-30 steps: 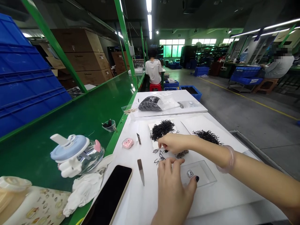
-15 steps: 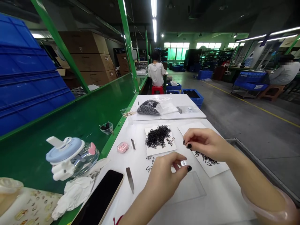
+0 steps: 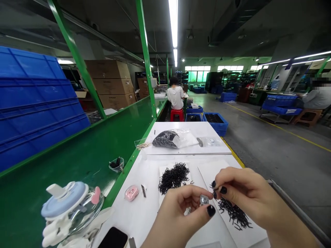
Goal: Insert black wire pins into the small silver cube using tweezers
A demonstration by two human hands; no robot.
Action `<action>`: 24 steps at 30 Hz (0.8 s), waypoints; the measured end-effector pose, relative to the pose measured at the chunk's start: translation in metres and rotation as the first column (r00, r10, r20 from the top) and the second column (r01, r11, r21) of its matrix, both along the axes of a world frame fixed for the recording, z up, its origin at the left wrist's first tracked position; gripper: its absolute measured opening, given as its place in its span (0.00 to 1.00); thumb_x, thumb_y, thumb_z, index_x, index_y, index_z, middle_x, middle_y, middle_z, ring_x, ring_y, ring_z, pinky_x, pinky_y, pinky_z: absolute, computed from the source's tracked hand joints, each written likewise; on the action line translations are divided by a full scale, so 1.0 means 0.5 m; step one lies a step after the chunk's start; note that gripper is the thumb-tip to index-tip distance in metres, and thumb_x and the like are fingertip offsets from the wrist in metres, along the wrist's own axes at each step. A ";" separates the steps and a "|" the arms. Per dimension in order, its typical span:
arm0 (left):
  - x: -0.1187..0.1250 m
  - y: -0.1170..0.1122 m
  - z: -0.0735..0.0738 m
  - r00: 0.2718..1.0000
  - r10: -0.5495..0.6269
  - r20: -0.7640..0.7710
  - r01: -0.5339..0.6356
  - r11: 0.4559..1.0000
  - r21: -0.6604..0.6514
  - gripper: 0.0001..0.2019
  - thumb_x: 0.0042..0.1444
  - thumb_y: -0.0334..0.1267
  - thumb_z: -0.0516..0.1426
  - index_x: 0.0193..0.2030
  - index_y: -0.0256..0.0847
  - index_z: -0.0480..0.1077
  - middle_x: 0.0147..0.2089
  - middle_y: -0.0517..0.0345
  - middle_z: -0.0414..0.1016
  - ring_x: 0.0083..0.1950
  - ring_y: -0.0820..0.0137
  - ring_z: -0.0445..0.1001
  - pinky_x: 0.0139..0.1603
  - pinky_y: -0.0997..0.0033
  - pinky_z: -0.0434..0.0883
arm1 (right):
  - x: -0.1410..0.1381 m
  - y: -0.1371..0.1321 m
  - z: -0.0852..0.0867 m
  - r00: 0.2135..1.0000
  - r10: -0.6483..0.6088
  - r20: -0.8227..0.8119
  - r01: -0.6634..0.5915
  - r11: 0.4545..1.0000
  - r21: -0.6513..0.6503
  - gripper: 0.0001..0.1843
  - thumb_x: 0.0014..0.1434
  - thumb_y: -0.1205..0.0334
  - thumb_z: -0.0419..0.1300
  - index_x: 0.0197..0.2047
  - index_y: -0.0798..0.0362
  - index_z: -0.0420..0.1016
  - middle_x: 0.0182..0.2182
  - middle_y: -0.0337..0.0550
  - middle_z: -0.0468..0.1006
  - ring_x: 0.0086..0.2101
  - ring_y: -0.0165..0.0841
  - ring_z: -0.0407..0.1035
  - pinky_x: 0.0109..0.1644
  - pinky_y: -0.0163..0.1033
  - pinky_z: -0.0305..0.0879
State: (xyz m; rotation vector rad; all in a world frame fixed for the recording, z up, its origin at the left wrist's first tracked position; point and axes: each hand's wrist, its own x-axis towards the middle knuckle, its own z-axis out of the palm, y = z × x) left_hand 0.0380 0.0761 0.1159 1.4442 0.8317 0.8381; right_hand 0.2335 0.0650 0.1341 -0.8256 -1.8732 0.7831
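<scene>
Hands [image 3: 178, 217] [image 3: 245, 194] meet at small metal part [image 3: 204, 199], tilted

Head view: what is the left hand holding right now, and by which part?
The left hand pinches a small silver metal part between thumb and fingertip, apparently by its sides; the part is too small to tell more.

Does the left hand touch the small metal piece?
Touching. The head view shows the small metal piece pinched between the thumb and a finger of the left hand.
</scene>
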 end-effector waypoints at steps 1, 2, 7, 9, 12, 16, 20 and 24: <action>-0.004 0.003 0.000 1.000 0.016 -0.004 -0.016 1.000 -0.006 0.13 0.50 0.41 0.61 0.40 0.37 0.79 0.27 0.58 0.65 0.31 0.72 0.61 0.30 0.73 0.61 | -0.003 0.008 -0.005 1.000 0.013 -0.011 -0.013 1.000 0.010 0.09 0.67 0.67 0.54 0.38 0.49 0.74 0.27 0.38 0.72 0.28 0.26 0.67 0.31 0.31 0.62; -0.008 0.007 0.001 1.000 0.030 -0.008 -0.030 0.999 -0.014 0.12 0.49 0.39 0.61 0.39 0.38 0.79 0.27 0.58 0.64 0.31 0.72 0.61 0.30 0.73 0.60 | -0.006 0.016 -0.011 0.999 0.031 -0.027 -0.030 0.999 0.014 0.09 0.67 0.67 0.54 0.38 0.49 0.75 0.28 0.39 0.72 0.30 0.28 0.67 0.33 0.32 0.63; -0.023 0.034 0.006 1.000 0.008 0.016 -0.006 0.995 -0.098 0.08 0.45 0.32 0.61 0.34 0.36 0.78 0.25 0.61 0.63 0.27 0.76 0.60 0.28 0.76 0.59 | -0.024 0.045 -0.039 0.982 0.123 -0.143 -0.123 0.992 0.005 0.07 0.64 0.67 0.58 0.38 0.49 0.77 0.30 0.41 0.72 0.30 0.29 0.68 0.32 0.34 0.65; -0.025 0.046 0.002 0.999 -0.012 0.041 0.018 0.990 -0.141 0.07 0.44 0.31 0.61 0.33 0.36 0.77 0.24 0.62 0.63 0.24 0.78 0.57 0.25 0.77 0.56 | -0.030 0.051 -0.047 0.974 0.139 -0.180 -0.143 0.990 -0.010 0.08 0.63 0.69 0.59 0.37 0.48 0.78 0.30 0.40 0.72 0.30 0.27 0.67 0.31 0.32 0.65; -0.023 0.055 -0.007 0.996 -0.031 0.078 0.045 0.983 -0.180 0.05 0.44 0.31 0.60 0.30 0.35 0.74 0.25 0.60 0.66 0.25 0.79 0.57 0.25 0.78 0.56 | -0.034 0.056 -0.054 0.963 0.165 -0.212 -0.175 0.984 -0.029 0.10 0.63 0.71 0.59 0.38 0.46 0.79 0.31 0.38 0.71 0.31 0.25 0.67 0.32 0.29 0.64; -0.017 0.055 -0.019 0.989 -0.085 0.124 0.110 0.970 -0.215 0.05 0.42 0.31 0.60 0.30 0.35 0.72 0.27 0.58 0.69 0.27 0.77 0.60 0.27 0.77 0.57 | -0.032 0.059 -0.062 0.948 0.203 -0.244 -0.219 0.975 -0.040 0.14 0.63 0.72 0.59 0.40 0.41 0.80 0.32 0.36 0.70 0.30 0.23 0.66 0.31 0.28 0.65; -0.012 0.058 -0.023 0.982 -0.106 0.154 0.145 0.952 -0.271 0.05 0.41 0.32 0.60 0.28 0.35 0.71 0.25 0.58 0.67 0.26 0.76 0.60 0.26 0.76 0.57 | -0.026 0.065 -0.067 0.936 0.240 -0.256 -0.265 0.962 -0.069 0.18 0.62 0.74 0.60 0.43 0.38 0.81 0.33 0.36 0.70 0.29 0.22 0.67 0.31 0.28 0.66; -0.010 0.067 -0.021 0.982 -0.105 0.157 0.151 0.937 -0.315 0.05 0.40 0.33 0.60 0.27 0.36 0.70 0.22 0.60 0.64 0.24 0.78 0.57 0.24 0.76 0.55 | -0.025 0.077 -0.072 0.930 0.264 -0.256 -0.292 0.954 -0.076 0.22 0.61 0.77 0.58 0.44 0.37 0.81 0.33 0.37 0.70 0.30 0.23 0.67 0.32 0.28 0.66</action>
